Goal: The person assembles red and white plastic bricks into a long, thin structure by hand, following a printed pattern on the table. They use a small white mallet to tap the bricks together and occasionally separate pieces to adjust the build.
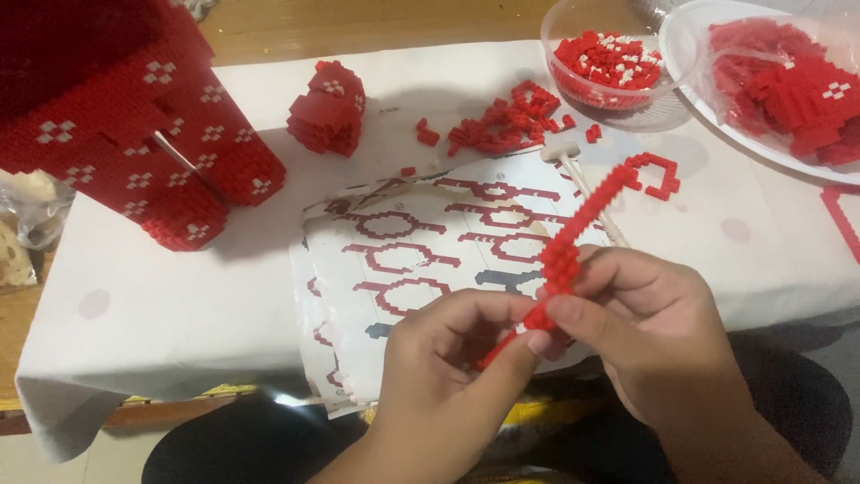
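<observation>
A thin curved strip of small red building blocks [587, 211] rises from my hands toward the upper right, ending in a hooked loop. My left hand [448, 376] pinches its lower end between thumb and fingers. My right hand [658, 336] grips the strip just above, fingertips pressed on the blocks. Both hands hover over the front edge of an instruction sheet [421, 260] printed with red outline diagrams.
A large red block figure with white dots [134, 125] stands at the left. A smaller red block piece [328, 108] and loose red blocks [502, 121] lie behind the sheet. Two clear bowls [573, 18] [708, 81] hold more blocks at the upper right. A white tool [573, 161] lies near the sheet.
</observation>
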